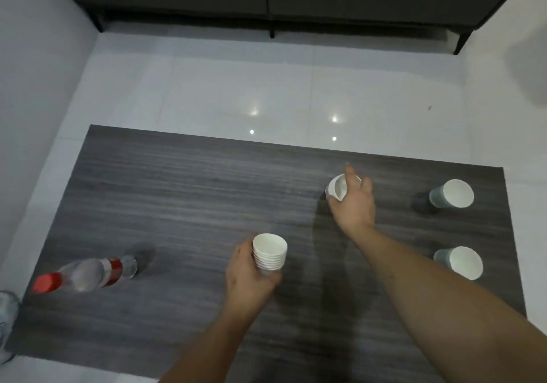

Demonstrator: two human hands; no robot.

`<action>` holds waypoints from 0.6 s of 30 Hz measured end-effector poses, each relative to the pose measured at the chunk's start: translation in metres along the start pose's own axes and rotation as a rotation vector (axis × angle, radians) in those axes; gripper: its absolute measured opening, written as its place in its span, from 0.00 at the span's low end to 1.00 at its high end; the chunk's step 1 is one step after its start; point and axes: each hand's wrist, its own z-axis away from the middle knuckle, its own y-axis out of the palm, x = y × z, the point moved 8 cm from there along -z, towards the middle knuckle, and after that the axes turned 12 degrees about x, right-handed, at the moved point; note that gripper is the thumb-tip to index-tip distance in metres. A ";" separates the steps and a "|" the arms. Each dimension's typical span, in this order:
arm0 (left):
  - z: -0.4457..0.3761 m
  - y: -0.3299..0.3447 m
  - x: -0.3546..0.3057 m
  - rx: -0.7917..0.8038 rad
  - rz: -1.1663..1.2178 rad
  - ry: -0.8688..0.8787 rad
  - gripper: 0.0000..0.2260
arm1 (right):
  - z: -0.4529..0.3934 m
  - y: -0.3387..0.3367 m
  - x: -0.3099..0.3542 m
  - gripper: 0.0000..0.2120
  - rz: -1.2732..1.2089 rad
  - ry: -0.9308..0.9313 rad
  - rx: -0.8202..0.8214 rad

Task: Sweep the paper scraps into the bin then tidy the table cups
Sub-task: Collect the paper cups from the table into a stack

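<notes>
Left hand: left hand point(247, 276) gripped a nested stack of white paper cups point(270, 252), fingers wrapped around its base, above the near middle of the dark wood-grain worktop point(177, 190).
Right hand: right hand point(353, 202) held a single white paper cup point(337, 187), tilted, fingers closed round it, farther out.
Loose cups: two grey-sided paper cups point(451, 193) point(459, 262) stood near the right edge, well apart.
Bottle: clear plastic bottle with red cap and label point(85, 274) stood near the left edge.
</notes>
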 end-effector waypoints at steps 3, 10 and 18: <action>0.001 0.020 -0.005 0.031 -0.136 0.042 0.35 | -0.009 0.006 -0.007 0.39 -0.072 -0.044 0.041; -0.005 0.070 -0.056 0.058 -0.316 0.044 0.34 | 0.049 -0.016 -0.068 0.37 -0.870 0.036 0.204; 0.009 0.178 -0.141 0.241 -0.300 0.249 0.28 | 0.088 -0.035 -0.133 0.38 -0.718 0.037 0.583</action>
